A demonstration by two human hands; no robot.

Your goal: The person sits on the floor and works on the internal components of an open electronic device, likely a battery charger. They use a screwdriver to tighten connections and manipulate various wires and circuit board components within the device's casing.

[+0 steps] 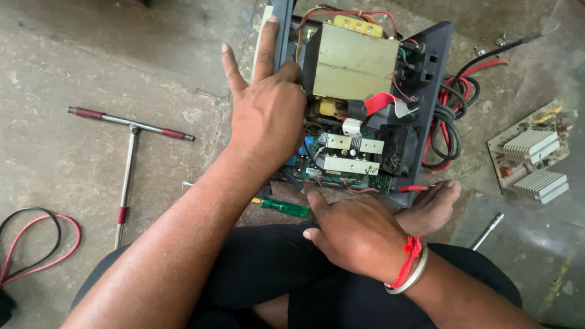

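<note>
Bracing an opened inverter chassis (436,73) at upper centre of the frame, apparently to keep it steady on the concrete floor (91,55). Pressing the left hand (265,116) against the left wall of the dark casing, palm flat, index and middle fingers spread wide and pointing upward, gripping nothing; thumb hidden behind the casing edge. Resting the right hand (356,234) at the lower edge of the chassis, fingers loosely curled, index fingertip touching down near the green circuit board (341,176), probably probing or pointing at a part; holding no tool as far as showing. Wearing a red thread and a metal bangle (409,271) on the right wrist. Exposing a large boxy transformer (350,61) in the upper part of the casing, with finned heat sinks (350,152) just below it and red and yellow wiring looping around. Trailing black and red cables (448,116) out of the right side of the casing. Propping a bare foot (432,204) against the lower right corner, seemingly as a stop. Lying just beside the casing at lower centre, a green-handled screwdriver (283,208), close for reach. Lying well apart at left, a T-handle wrench (129,149); at far right, a separate circuit board with heat sinks (533,161). Curling at lower left, a red and black wire loop (36,240).
</note>
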